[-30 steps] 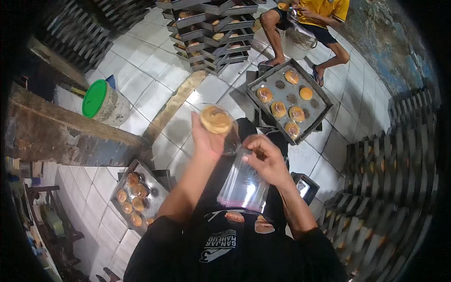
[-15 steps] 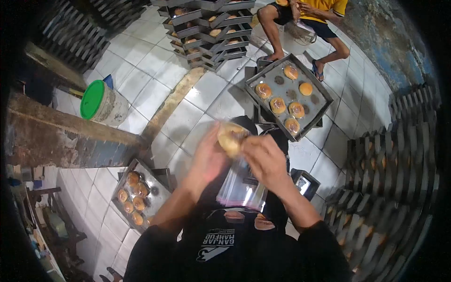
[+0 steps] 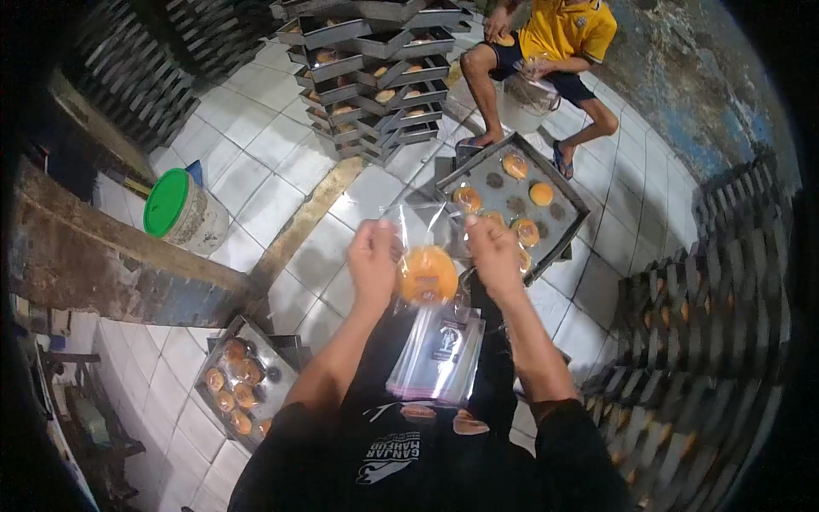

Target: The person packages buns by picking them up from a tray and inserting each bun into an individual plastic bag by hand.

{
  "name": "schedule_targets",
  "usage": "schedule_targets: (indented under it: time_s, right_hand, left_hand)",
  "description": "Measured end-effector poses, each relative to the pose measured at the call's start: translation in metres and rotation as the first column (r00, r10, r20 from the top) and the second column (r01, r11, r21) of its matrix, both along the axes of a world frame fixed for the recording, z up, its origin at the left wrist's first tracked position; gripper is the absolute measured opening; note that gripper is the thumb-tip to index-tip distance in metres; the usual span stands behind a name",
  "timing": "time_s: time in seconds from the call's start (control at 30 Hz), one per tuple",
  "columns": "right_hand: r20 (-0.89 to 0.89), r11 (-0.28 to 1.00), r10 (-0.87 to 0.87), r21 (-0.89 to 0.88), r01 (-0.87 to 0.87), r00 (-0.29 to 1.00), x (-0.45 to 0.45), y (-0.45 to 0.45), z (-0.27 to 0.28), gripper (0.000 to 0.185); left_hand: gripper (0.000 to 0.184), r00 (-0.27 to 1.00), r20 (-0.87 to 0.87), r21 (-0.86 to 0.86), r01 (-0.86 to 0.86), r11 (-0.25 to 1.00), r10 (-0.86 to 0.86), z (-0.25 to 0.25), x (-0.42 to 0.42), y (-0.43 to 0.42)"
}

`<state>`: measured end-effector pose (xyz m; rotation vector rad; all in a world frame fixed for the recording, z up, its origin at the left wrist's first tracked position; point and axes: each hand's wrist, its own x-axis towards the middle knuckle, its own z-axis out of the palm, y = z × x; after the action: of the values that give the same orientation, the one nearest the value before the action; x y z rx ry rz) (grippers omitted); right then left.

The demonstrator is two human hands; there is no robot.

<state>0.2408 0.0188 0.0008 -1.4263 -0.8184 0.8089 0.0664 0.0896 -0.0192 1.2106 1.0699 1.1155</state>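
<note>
A round golden bun (image 3: pixel 428 273) sits low inside a clear bag (image 3: pixel 420 224), held up in front of the person's lap. The left hand (image 3: pixel 374 260) has its fingers clamped on the bag's left edge, near the top; the right hand (image 3: pixel 495 252) pinches the opposite upper edge between thumb and fingers. Just below the bun, a sheaf of flat printed bags (image 3: pixel 433 358) lies on the lap. Beyond the right hand is a metal tray (image 3: pixel 556 232) of buns; a second tray (image 3: pixel 275 394) with buns lies near the left elbow. Farther off stand a green-lidded bucket (image 3: pixel 198 224), crisscrossed stacked trays (image 3: pixel 384 72) and a seated co-worker in a yellow shirt (image 3: pixel 559 34)
</note>
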Motion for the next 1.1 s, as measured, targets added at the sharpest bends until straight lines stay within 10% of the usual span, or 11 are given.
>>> schedule_targets:
  time_s: [0.1,0.23,0.27,0.43,0.57,0.63,0.7,0.8,0.87,1.0,1.1]
  right_hand:
    - [-0.228,0.976,0.112,-0.159,-0.151,0.967,-0.001,-0.029,-0.002,0.038]
    - [-0.293,0.922,0.14,-0.309,-0.233,0.946,-0.021,-0.064,-0.071,0.04]
    - [-0.063,0.894,0.25,-0.369,-0.256,0.966,-0.018,-0.072,-0.09,0.033]
    - [-0.492,0.998,0.036,-0.033,-0.06,0.87,-0.032,-0.097,-0.049,0.049]
    - [0.233,0.978,-0.12,-0.142,0.156,0.965,0.036,-0.093,-0.052,0.057]
    - [0.577,0.933,-0.264,-0.052,0.357,0.773,0.101,-0.086,-0.069,0.057]
    - [0.895,0.846,-0.385,0.244,0.475,0.225,0.17,-0.086,-0.119,0.05]
    - [0.928,0.825,-0.3,0.137,0.547,0.219,0.159,-0.112,-0.092,0.033]
    - [0.609,0.873,-0.1,-0.327,0.363,0.787,0.102,-0.14,-0.058,0.018]
    - [0.67,0.967,0.254,-0.153,-0.205,0.698,0.011,-0.167,-0.013,0.057]
    - [0.623,0.891,0.454,-0.326,-0.317,0.637,0.013,-0.181,-0.016,0.036]
  left_hand:
    - [0.024,0.969,-0.199,0.394,-0.06,0.917,0.148,-0.029,-0.025,-0.015]
    - [0.017,0.996,0.086,-0.326,0.064,0.943,-0.037,-0.06,-0.045,-0.041]
    - [0.017,0.965,0.255,-0.363,0.16,0.918,-0.067,-0.089,-0.05,-0.035]
    - [0.015,0.956,0.116,-0.074,0.28,0.957,-0.271,-0.049,-0.011,-0.035]
    - [0.038,0.943,-0.103,0.128,0.328,0.936,-0.317,-0.04,0.029,-0.037]
    - [0.058,0.875,-0.233,0.148,0.462,0.874,-0.424,-0.041,0.022,-0.045]
    - [0.065,0.716,-0.494,0.201,0.645,0.737,-0.493,-0.026,-0.001,-0.063]
    - [0.054,0.518,-0.824,0.325,0.763,0.559,-0.229,-0.027,-0.029,-0.089]
    - [0.038,0.471,-0.875,0.368,0.8,0.475,-0.116,-0.036,-0.042,-0.096]
    - [0.033,0.464,-0.886,0.456,0.877,0.149,-0.019,-0.054,-0.054,-0.097]
    - [0.033,0.486,-0.791,0.299,0.837,0.459,-0.371,-0.034,-0.053,-0.11]
